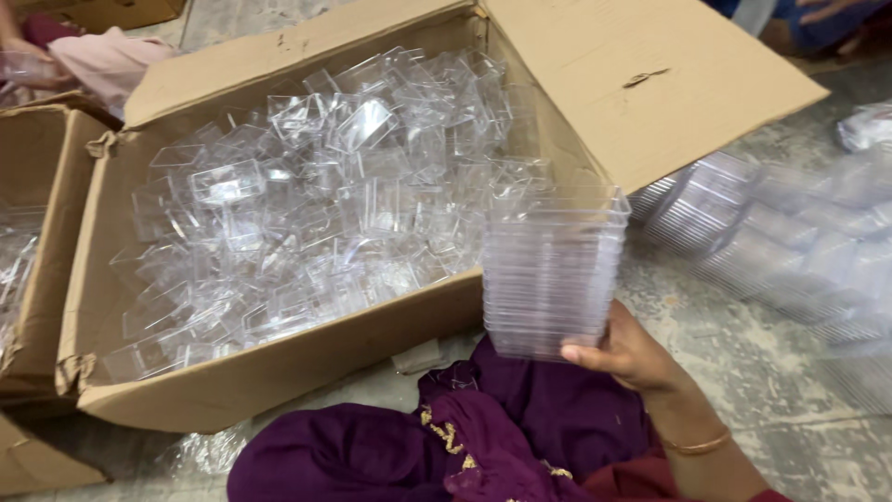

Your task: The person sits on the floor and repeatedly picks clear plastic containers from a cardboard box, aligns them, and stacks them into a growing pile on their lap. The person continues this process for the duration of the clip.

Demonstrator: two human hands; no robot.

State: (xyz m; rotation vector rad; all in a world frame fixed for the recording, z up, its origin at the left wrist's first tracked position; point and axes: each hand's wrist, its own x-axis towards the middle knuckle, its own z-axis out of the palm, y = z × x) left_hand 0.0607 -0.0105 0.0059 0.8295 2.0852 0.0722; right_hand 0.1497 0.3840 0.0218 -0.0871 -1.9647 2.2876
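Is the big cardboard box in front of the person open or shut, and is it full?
Open: the cardboard box has its flaps folded outward, and loose clear plastic cups fill most of its inside.

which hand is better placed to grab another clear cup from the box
Left, probably, though it is out of view. The right hand already grips the stack of clear cups from below, so it is occupied. The loose cups lie in the cardboard box on the left side.

One head view, looking steeply down.
I see from close above my right hand [624,355], the cardboard box [232,381] to its left on the floor.
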